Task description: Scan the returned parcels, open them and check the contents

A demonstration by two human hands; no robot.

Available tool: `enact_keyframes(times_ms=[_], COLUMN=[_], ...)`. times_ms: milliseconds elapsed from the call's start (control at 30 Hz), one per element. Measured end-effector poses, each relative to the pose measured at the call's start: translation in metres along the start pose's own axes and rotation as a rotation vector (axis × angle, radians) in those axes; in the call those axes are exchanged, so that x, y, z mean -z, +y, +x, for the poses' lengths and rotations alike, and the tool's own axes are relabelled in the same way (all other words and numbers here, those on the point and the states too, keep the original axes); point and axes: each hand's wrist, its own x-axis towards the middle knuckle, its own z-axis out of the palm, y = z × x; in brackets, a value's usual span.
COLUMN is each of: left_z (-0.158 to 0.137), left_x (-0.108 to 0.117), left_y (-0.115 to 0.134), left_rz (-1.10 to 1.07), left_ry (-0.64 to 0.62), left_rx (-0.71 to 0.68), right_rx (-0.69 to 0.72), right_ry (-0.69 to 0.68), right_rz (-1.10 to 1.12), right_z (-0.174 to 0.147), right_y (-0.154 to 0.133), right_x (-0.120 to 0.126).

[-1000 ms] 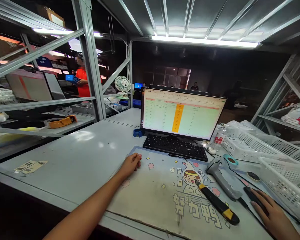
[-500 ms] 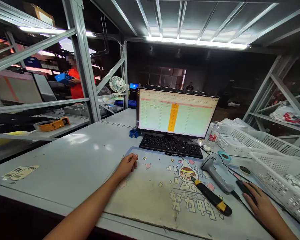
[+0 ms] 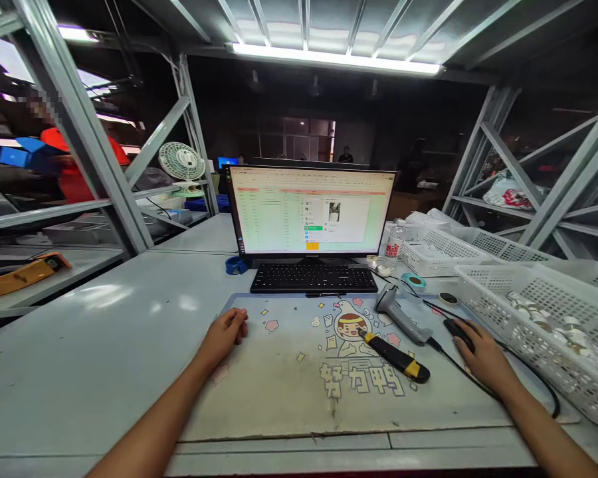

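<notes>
My left hand (image 3: 225, 333) rests on the left part of the printed desk mat (image 3: 264, 398), its fingers curled in and nothing visible in them. At the right, my right hand (image 3: 486, 358) lies over a black computer mouse (image 3: 458, 334), fingers draped around it. Between the hands lies a black and yellow utility knife (image 3: 396, 357) on the mat. Just beyond the knife is a grey barcode scanner (image 3: 401, 315) with its cable running towards my right wrist. A black keyboard (image 3: 313, 277) sits in front of the lit monitor (image 3: 279, 219), which shows a spreadsheet with a smaller window over it.
White perforated baskets (image 3: 483, 282) line the right side, one holding small white items. A plastic bottle (image 3: 393, 240), tape rolls (image 3: 413, 281) and a blue ring-shaped item (image 3: 236, 265) surround the keyboard. Metal rack posts (image 3: 74, 119) frame the desk. Behind them at left, a person in red holds something blue.
The view has swung right, so everything sits further left. A smaller window has appeared over the spreadsheet. My right hand stays on the mouse, and my left hand stays curled on the mat.
</notes>
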Motion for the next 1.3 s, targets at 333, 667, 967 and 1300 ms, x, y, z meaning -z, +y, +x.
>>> enact_keyframes(times_ms=[333, 667, 967, 1300], left_z=[0.005, 0.005, 0.003, 0.004], left_x=[0.001, 0.002, 0.002, 0.002], left_y=[-0.008, -0.012, -0.006, -0.007], left_rz=[0.037, 0.054, 0.059, 0.054], left_ry=[-0.010, -0.012, -0.030, -0.045], left_rx=[0.004, -0.014, 0.012, 0.042], right_rx=[-0.025, -0.014, -0.003, 0.020], right_ry=[-0.031, -0.054, -0.063, -0.045], right_rz=[-0.054, -0.075, -0.049, 0.067], right_z=[-0.001, 0.002, 0.002, 0.001], right_y=[-0.006, -0.004, -0.005, -0.005], right_x=[0.001, -0.001, 0.001, 0.002])
